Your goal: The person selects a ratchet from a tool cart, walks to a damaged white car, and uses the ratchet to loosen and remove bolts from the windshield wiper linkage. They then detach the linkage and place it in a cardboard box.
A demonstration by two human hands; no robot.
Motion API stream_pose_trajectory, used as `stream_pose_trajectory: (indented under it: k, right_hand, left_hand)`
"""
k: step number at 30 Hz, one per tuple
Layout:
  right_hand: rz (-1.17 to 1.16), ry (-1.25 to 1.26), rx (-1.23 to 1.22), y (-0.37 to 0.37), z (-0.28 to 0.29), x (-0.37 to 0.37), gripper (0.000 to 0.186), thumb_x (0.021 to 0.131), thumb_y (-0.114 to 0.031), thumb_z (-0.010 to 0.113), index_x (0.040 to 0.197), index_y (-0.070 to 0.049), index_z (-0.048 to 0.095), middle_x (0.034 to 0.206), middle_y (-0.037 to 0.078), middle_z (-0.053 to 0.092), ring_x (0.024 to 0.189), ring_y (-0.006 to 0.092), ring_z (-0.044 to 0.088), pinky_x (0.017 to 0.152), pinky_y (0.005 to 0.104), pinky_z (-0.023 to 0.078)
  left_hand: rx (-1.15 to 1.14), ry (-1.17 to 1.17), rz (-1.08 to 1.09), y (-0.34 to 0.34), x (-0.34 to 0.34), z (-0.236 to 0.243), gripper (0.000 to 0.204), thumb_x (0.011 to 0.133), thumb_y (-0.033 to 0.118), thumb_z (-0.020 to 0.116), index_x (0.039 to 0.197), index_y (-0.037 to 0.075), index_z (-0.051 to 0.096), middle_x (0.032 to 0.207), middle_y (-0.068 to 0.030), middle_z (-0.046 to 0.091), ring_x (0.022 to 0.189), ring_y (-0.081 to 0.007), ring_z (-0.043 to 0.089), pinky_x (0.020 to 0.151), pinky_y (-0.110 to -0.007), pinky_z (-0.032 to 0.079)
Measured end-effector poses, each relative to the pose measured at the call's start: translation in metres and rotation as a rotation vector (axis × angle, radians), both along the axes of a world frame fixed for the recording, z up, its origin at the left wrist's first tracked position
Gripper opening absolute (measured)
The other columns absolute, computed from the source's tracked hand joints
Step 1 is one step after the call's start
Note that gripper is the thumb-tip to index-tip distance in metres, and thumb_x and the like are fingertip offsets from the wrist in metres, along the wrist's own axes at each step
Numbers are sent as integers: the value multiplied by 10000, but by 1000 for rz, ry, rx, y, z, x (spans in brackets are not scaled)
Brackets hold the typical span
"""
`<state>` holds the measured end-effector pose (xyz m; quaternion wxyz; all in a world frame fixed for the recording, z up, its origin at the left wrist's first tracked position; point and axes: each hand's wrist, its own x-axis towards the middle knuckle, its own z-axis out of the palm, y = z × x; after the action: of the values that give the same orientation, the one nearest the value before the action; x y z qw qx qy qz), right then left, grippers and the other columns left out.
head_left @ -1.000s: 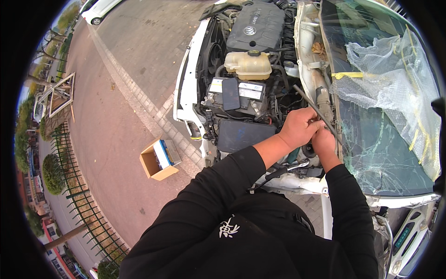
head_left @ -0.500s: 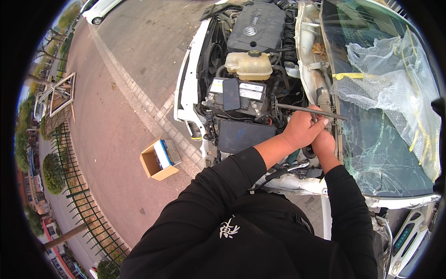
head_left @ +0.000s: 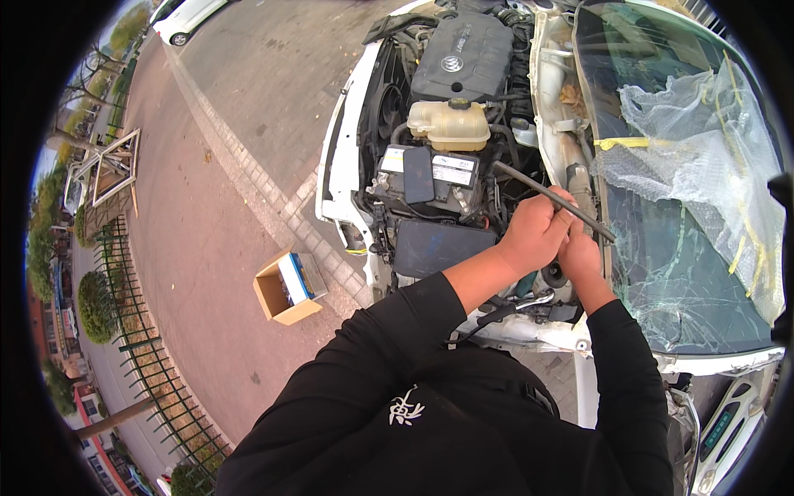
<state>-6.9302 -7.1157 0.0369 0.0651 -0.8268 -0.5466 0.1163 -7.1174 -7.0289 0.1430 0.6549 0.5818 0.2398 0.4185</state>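
Observation:
Over the rear edge of an opened car engine bay, a long dark metal rod lies slantwise above my hands. My left hand is closed around it near its middle. Pressed against the left, my right hand is closed too, just beneath the rod; part of its grip is hidden. The rod's far end reaches over the engine bay beside the car battery, and its other end comes close to the cracked windshield. A ratchet-like chrome tool lies on the bay's near side.
A phone lies on the battery, below the coolant tank and engine cover. Bubble wrap covers part of the windshield. An open cardboard box stands on the pavement at left, near a green fence.
The rod has turned clockwise: its far end has risen, while the end by the windshield has dropped. Both hands have turned slightly with it. The whole view has shifted a little.

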Motion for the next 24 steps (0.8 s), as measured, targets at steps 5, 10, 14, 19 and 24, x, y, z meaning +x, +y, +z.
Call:
stream_pose_trajectory:
  k: [5, 10, 14, 19, 24]
  right_hand:
    - [37, 119, 140, -26, 17, 5, 199, 1047, -179, 618, 1199, -52, 594, 869, 237, 748, 836, 453, 742, 739, 570, 584]
    - [-522, 1186, 145, -70, 37, 10, 108, 1057, -161, 579, 1115, -92, 640, 730, 104, 659, 603, 280, 620, 539, 429, 479]
    - [-778, 1786, 278, -116, 59, -27, 151, 1074, -242, 582, 1072, -102, 638, 821, 63, 633, 610, 201, 521, 537, 343, 421]
    - [-867, 1809, 183, -139, 72, -81, 190, 1092, -272, 586, 1019, -101, 623, 925, 98, 674, 656, 206, 564, 540, 328, 429]
    - [-682, 1473, 110, -140, 91, -113, 239, 1140, -279, 563, 1020, -80, 618, 825, 61, 646, 615, 166, 558, 519, 310, 422]
  left_hand:
    - [-7, -29, -47, -11, -42, 35, 155, 1157, 159, 582, 1129, 14, 629, 883, -63, 713, 673, -103, 676, 620, -265, 536]
    - [-166, -102, -103, -40, -124, 55, 217, 1195, 236, 525, 1167, 37, 608, 954, -89, 733, 652, -85, 612, 607, -253, 512]
    - [-316, 10, -71, -64, -195, 60, 346, 1208, 363, 477, 1146, 44, 596, 948, -122, 734, 638, -99, 597, 588, -259, 494]
    - [-400, 87, 41, -89, -236, 52, 416, 1209, 420, 454, 1052, 50, 559, 944, -133, 731, 628, -109, 588, 581, -259, 486]
    - [-424, 25, 67, -104, -255, 43, 405, 1213, 406, 445, 1069, 46, 563, 992, -145, 731, 698, -128, 627, 658, -277, 536]
